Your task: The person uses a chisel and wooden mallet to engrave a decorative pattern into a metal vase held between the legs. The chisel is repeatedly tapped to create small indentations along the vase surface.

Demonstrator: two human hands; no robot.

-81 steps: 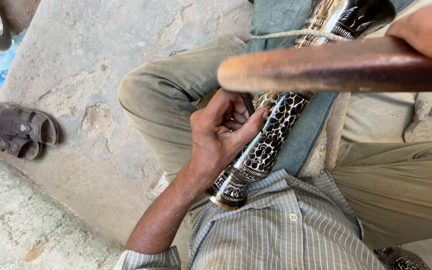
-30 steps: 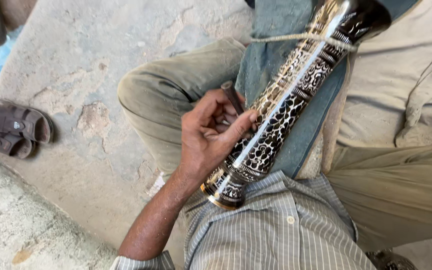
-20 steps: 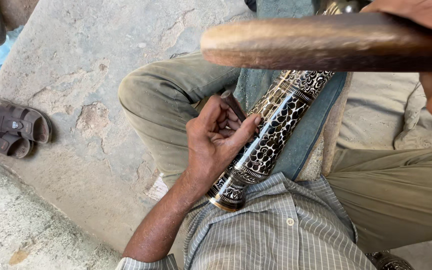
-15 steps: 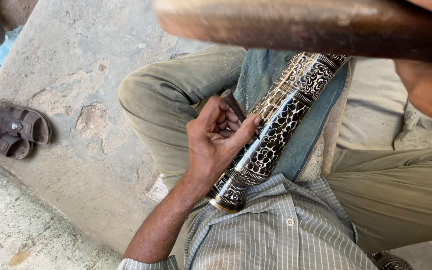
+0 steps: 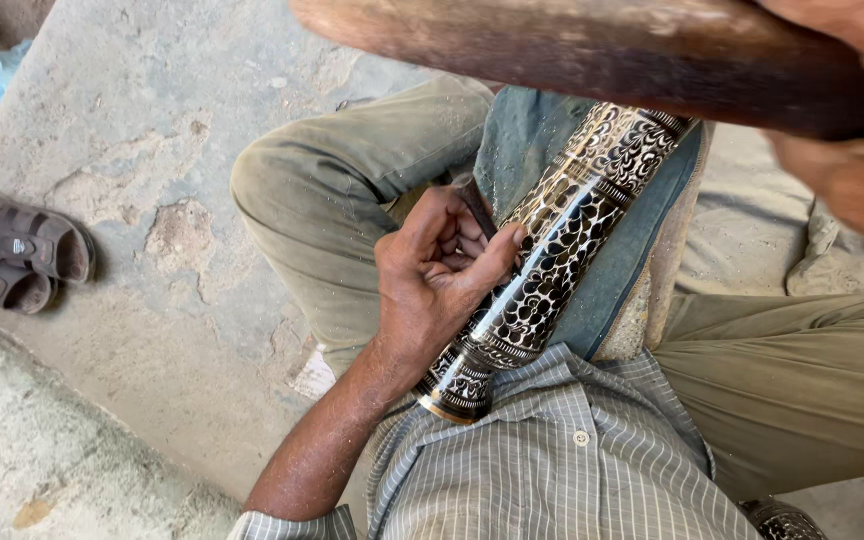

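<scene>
Change: the wooden mallet (image 5: 592,55) is up higher than half a second ago, now a blur across the top of view, well clear of the work; the left hand has not shifted.
Left hand: the left hand (image 5: 437,275) curls its fingers shut around a small dark chisel (image 5: 474,200), thumb braced against the engraved metal tube (image 5: 552,260).
Right hand: the right hand (image 5: 852,120) at three o'clock from the tube's top is clenched on the mallet handle.
Tube: it lies slantwise across the lap on a blue-grey cloth pad (image 5: 522,140), lower end tucked against the striped shirt (image 5: 562,460), upper end toward one o'clock.
Doing it well: I judge the chisel tip must sit firm on the pattern line before the blow; keep the thumb pressing so the tube cannot roll, and bring the mallet square onto the chisel head, light and even.
Around: a brown sandal (image 5: 12,250) rests at nine o'clock on the concrete floor (image 5: 152,110).
</scene>
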